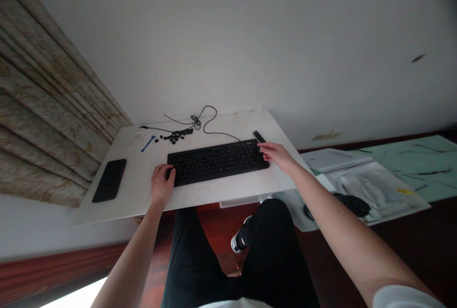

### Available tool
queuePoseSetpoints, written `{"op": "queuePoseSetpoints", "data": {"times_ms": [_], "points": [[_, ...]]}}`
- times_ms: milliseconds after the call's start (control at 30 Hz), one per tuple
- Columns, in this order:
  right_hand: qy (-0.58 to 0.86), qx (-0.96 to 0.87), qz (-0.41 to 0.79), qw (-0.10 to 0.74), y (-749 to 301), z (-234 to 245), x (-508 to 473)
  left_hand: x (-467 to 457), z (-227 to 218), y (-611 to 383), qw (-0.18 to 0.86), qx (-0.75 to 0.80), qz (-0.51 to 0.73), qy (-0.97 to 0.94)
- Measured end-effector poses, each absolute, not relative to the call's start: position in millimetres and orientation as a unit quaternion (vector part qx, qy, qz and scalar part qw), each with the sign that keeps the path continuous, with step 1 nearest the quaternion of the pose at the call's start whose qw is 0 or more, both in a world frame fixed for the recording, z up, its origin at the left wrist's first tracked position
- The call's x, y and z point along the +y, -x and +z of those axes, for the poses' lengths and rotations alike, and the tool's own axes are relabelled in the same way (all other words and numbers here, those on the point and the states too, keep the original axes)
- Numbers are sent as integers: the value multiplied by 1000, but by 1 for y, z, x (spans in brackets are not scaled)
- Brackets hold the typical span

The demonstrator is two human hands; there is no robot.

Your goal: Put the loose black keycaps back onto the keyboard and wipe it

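A black keyboard (217, 161) lies across the middle of a small white table (200, 193). My left hand (162, 185) rests at the keyboard's near left corner, fingers curled against its edge. At the keyboard's far right corner my right hand (276, 153) has its fingers stretched out flat, touching the edge. Just beyond the right fingertips lies a long black keycap (259, 136). A pile of several loose black keycaps (175, 135) sits behind the keyboard, beside the keyboard's coiled cable (200, 120).
A black phone (109, 180) lies at the table's left. A blue tool (147, 144) rests near the keycaps. A curtain (43, 117) hangs left. On the floor to the right are papers and plastic sleeves (371, 184) with a dark object (352, 203).
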State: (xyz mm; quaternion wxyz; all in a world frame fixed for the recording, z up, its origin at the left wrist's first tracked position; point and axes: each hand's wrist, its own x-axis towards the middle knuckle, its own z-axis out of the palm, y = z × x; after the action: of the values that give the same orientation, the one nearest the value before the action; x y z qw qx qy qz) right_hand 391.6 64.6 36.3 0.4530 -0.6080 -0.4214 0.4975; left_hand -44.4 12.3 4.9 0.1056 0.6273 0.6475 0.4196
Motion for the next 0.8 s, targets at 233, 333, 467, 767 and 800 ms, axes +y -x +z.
{"op": "queuePoseSetpoints", "data": {"times_ms": [233, 333, 467, 767, 800], "points": [[571, -436, 523, 459, -389, 37, 58, 12, 5, 45, 107, 646, 421, -628], [570, -437, 532, 448, -388, 39, 54, 13, 5, 45, 106, 645, 421, -628], [575, -455, 511, 449, -386, 43, 49, 12, 6, 44, 104, 647, 420, -628], [556, -512, 473, 452, -385, 50, 43, 13, 4, 45, 108, 648, 426, -622], [556, -512, 472, 453, -385, 50, 43, 13, 4, 45, 108, 648, 426, -622]]}}
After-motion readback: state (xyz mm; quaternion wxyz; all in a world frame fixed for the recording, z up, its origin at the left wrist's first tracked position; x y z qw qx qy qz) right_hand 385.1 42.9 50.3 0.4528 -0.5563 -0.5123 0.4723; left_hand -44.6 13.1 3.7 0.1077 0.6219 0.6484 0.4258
